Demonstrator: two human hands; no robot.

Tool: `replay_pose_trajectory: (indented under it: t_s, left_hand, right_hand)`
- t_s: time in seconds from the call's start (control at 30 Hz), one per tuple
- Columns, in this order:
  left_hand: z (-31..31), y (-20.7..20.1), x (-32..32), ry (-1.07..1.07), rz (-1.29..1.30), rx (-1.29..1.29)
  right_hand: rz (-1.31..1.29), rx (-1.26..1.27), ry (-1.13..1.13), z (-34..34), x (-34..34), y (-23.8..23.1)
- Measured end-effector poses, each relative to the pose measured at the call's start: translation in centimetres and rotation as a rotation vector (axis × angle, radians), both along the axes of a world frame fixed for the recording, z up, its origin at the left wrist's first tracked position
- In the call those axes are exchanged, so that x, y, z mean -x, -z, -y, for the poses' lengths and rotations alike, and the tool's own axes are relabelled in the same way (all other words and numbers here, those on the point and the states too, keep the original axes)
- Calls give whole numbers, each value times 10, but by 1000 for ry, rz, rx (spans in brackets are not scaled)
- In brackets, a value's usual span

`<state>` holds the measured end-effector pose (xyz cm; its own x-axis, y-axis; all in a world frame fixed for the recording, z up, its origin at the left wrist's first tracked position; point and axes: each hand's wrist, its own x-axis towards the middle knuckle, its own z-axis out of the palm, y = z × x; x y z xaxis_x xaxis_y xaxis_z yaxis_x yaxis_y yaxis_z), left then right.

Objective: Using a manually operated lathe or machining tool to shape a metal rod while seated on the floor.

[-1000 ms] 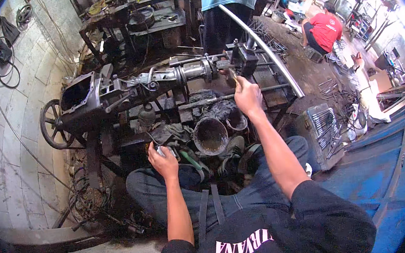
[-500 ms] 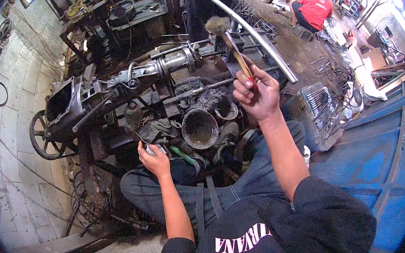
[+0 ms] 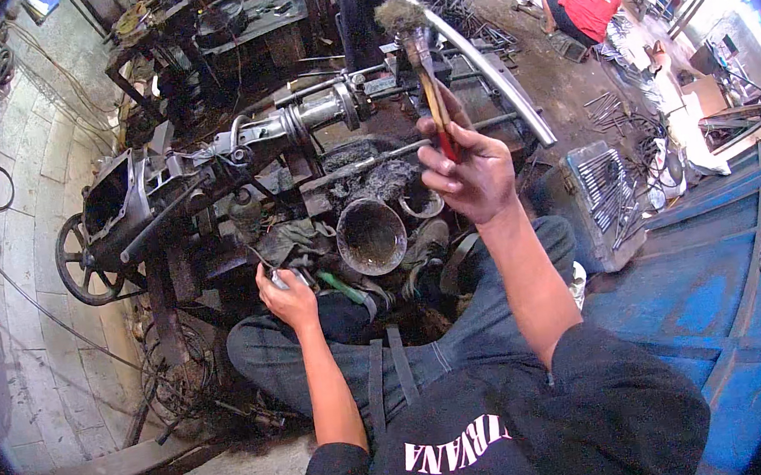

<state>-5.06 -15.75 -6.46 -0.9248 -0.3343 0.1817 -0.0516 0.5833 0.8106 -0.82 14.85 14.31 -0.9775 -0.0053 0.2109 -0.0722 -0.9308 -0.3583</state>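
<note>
My right hand (image 3: 478, 174) is raised on the right, its fingers closed round the red end of a wooden-handled paintbrush (image 3: 428, 84). The brush points up and away, with ragged, spread bristles (image 3: 401, 15). Lower on the left, my left hand (image 3: 289, 299) curls round a small silvery metal object (image 3: 284, 279); its kind is partly hidden by the fingers. Just beyond that hand lie a dark rag (image 3: 293, 242) and a dark cone-shaped thing (image 3: 246, 212). A round bowl (image 3: 371, 237) with dirty contents stands between the two hands.
A greasy machine assembly (image 3: 206, 163) with a handwheel (image 3: 86, 256) stretches across the left. An open tool case (image 3: 602, 205) stands at right beside a blue metal sheet (image 3: 684, 298). A long curved tube (image 3: 483, 64) leans beyond my right hand. A person in red (image 3: 588, 2) crouches far right.
My right hand and the brush have shifted slightly left, and the brush stands more upright. My left hand keeps its hold in nearly the same place.
</note>
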Motion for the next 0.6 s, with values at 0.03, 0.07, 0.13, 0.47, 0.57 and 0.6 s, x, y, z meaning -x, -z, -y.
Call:
replay_pose_trajectory:
  t_s: [0.03,0.07,0.13,0.47,0.57,0.6]
  left_hand:
    - [0,0,0,3,-14,8]
    - [1,0,0,6,-28,15]
    - [0,1,0,9,-29,16]
    - [1,2,0,-5,-63,22]
    - [-1,0,0,14,-104,26]
    - [-1,0,0,14,-104,26]
  right_hand:
    - [1,2,1,-1,0,1]
    - [-5,33,-51,-1,-1,1]
    - [-11,63,-99,-3,-1,2]
    - [49,-45,-78,2,1,10]
    - [82,-66,-58,1,1,12]
    - [82,-81,-62,1,0,13]
